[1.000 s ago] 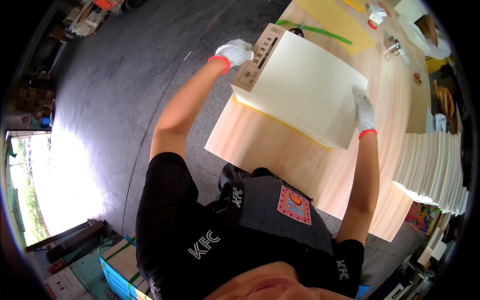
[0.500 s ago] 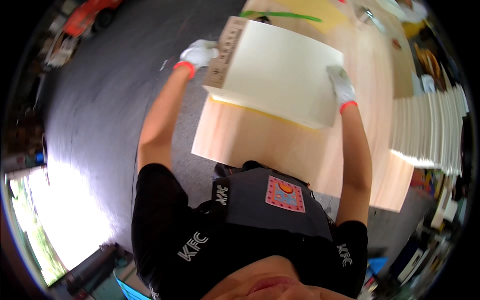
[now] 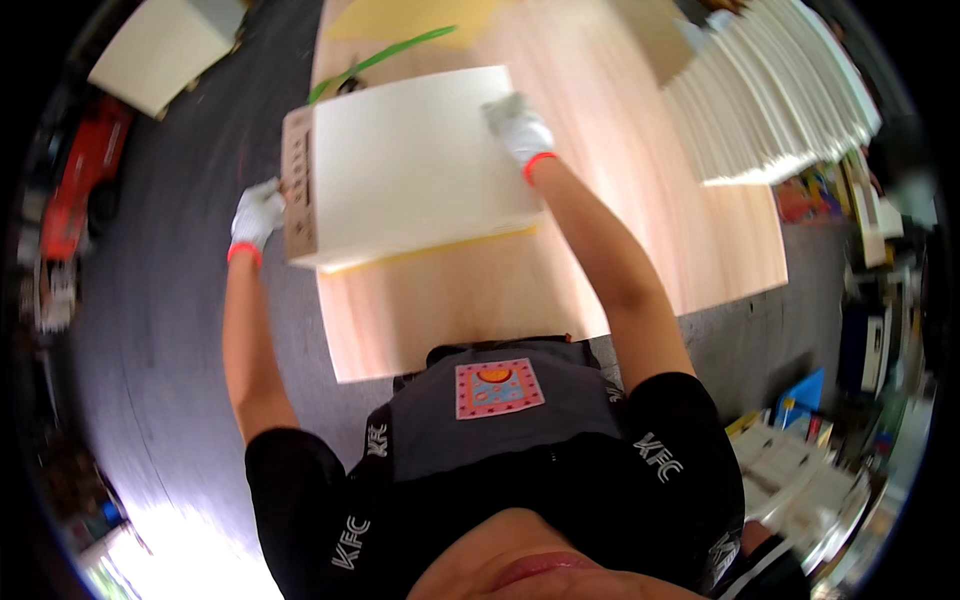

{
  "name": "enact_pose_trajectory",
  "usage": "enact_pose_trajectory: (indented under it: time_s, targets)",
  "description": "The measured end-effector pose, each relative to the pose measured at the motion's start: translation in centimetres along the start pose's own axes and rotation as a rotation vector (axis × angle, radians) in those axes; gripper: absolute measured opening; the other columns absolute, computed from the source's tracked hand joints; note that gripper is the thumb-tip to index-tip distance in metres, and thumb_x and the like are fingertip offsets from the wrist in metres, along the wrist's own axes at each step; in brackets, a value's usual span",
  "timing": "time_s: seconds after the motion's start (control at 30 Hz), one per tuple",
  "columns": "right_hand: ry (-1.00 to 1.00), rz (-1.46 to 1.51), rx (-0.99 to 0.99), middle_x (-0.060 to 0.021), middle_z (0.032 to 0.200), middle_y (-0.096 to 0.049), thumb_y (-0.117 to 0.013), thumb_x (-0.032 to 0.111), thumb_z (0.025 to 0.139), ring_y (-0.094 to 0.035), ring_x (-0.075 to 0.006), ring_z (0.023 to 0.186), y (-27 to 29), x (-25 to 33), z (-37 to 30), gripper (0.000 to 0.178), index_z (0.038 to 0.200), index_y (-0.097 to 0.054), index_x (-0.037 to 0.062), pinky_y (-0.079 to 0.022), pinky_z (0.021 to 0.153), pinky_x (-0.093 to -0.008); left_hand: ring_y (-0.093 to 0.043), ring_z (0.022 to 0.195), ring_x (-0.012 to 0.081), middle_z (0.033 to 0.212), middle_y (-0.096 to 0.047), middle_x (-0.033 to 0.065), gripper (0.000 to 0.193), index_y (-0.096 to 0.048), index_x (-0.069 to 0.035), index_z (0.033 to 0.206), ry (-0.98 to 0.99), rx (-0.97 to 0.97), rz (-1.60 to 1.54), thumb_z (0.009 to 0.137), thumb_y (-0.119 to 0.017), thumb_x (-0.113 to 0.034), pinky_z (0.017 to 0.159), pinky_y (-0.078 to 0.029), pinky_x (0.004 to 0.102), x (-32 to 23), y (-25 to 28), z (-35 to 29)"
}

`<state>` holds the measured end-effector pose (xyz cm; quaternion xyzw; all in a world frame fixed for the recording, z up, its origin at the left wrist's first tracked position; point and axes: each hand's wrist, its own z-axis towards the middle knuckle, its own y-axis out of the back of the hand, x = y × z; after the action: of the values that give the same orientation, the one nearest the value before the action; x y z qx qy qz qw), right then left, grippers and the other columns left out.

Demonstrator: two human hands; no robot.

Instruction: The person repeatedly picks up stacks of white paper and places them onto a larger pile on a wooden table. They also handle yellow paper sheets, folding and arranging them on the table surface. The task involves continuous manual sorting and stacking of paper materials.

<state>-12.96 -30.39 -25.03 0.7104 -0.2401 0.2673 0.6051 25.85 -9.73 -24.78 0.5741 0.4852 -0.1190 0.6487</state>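
Observation:
A box-like white piece with a flat white top lies on the wooden table, over its left part. Its left side is a brown cardboard panel with dark print, and a thin yellow edge shows along its near bottom. My left hand, in a white glove with a red cuff, is closed at the brown panel; some fingertips are hidden there. At the far right corner, my gloved right hand grips the white piece, its fingers slightly blurred.
A green strap and a small dark object lie beyond the piece, near a yellow sheet. White boards stand in a long row at the table's right. A red vehicle is on the floor at the far left.
The view has swung, so table and boards sit differently in the picture. Both hands stay at the white piece, which now lies straighter before me, with my left hand lower along its brown panel.

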Motion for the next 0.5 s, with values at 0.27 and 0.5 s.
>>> enact_pose_trajectory:
  time_s: [0.27, 0.5]
  targets:
    - [-0.007, 0.205, 0.106, -0.0208, 0.127, -0.054, -0.049, 0.057, 0.088, -0.051, -0.0341, 0.119, -1.1, 1.3, -1.2, 0.071, 0.135, -0.04, 0.0055, -0.041, 0.099, -0.0413, -0.054, 0.066, 0.0121, 0.085, -0.064, 0.0031, 0.029, -0.06, 0.004, 0.115, -0.151, 0.141, 0.232, 0.091, -0.049, -0.006, 0.058, -0.046, 0.0267, 3.8, 2.1, 2.6]
    - [0.159, 0.322, 0.19, -0.0211, 0.138, -0.046, -0.052, 0.061, 0.085, -0.043, -0.0354, 0.129, 9.5, 0.7, -5.7, 0.085, 0.147, -0.026, 0.0105, -0.035, 0.106, -0.0379, -0.061, 0.074, 0.025, 0.09, -0.063, 0.0136, 0.073, -0.032, 0.001, 0.141, -0.248, 0.013, 0.533, 0.073, -0.059, 0.001, 0.067, -0.05, 0.0338, 3.1, 2.9, 4.4]
